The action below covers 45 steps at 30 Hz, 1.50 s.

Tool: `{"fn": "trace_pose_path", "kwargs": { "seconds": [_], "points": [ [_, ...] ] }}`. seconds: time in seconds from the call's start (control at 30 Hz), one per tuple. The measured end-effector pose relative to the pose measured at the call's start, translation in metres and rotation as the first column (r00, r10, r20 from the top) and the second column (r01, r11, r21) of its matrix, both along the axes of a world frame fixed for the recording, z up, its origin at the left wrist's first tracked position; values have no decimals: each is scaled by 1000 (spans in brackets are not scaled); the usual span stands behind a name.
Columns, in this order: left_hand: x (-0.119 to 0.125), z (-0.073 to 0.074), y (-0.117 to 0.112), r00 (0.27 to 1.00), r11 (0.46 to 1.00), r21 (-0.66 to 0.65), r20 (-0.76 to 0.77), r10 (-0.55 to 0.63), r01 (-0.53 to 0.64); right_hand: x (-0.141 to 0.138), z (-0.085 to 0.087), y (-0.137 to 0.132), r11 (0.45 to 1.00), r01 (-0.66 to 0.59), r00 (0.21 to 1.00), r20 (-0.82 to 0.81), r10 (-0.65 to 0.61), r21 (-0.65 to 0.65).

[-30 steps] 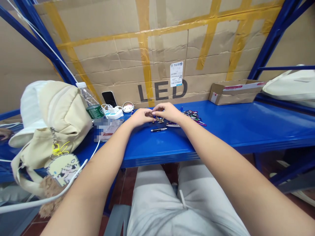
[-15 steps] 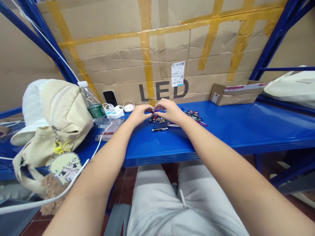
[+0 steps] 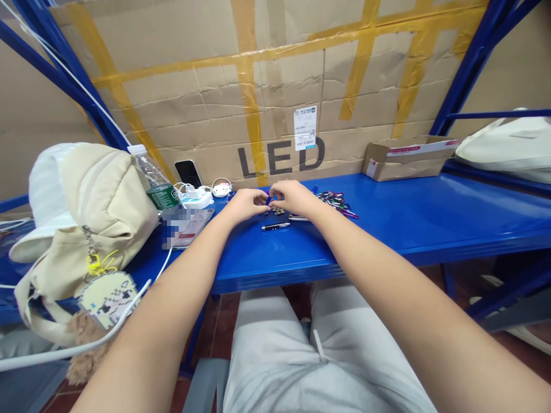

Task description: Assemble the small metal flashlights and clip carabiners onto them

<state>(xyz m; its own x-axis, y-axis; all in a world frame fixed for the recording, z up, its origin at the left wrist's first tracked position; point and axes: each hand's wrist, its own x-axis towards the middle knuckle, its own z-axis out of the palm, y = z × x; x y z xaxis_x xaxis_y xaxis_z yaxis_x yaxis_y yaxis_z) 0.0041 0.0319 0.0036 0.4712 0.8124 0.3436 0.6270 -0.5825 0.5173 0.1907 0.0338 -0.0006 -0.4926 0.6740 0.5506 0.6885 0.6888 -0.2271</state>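
My left hand and my right hand meet over the blue shelf, fingers pinched together on a small blue-purple piece held between them. Under the hands lies a little pile of small round metal parts. A black pen-like stick rests just in front of them. A heap of coloured clips sits to the right of my right hand.
A cream bag with a keychain, a white cap, a water bottle, a phone and a charger stand at the left. A flat cardboard box lies at the back right. A cardboard wall marked LED closes the back.
The hands have stayed together over the small parts, with only slight finger shifts; the small blue-purple piece now shows between the fingertips. The view moved a little.
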Motion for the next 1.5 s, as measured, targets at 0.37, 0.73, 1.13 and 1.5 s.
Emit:
{"fn": "trace_pose_path", "kwargs": {
  "seconds": [0.37, 0.73, 1.13, 1.5],
  "points": [
    [-2, 0, 2, 994, 996, -37, 67, 85, -83, 3, -2, 4, 997, 42, 977, -206, -54, -63],
    [-6, -4, 7, 994, 995, -28, 60, 94, -93, 1, -10, 1, 955, 223, 947, 278, -164, -196],
    [-4, -1, 3, 998, 995, -79, 11, 54, -53, 2, -6, 4, 944, 223, 944, 295, -147, -243],
    [0, -1, 0, 998, 992, -115, -20, 52, -54, -5, 0, 16, 929, 263, 897, 421, -137, -259]
  ]
}}
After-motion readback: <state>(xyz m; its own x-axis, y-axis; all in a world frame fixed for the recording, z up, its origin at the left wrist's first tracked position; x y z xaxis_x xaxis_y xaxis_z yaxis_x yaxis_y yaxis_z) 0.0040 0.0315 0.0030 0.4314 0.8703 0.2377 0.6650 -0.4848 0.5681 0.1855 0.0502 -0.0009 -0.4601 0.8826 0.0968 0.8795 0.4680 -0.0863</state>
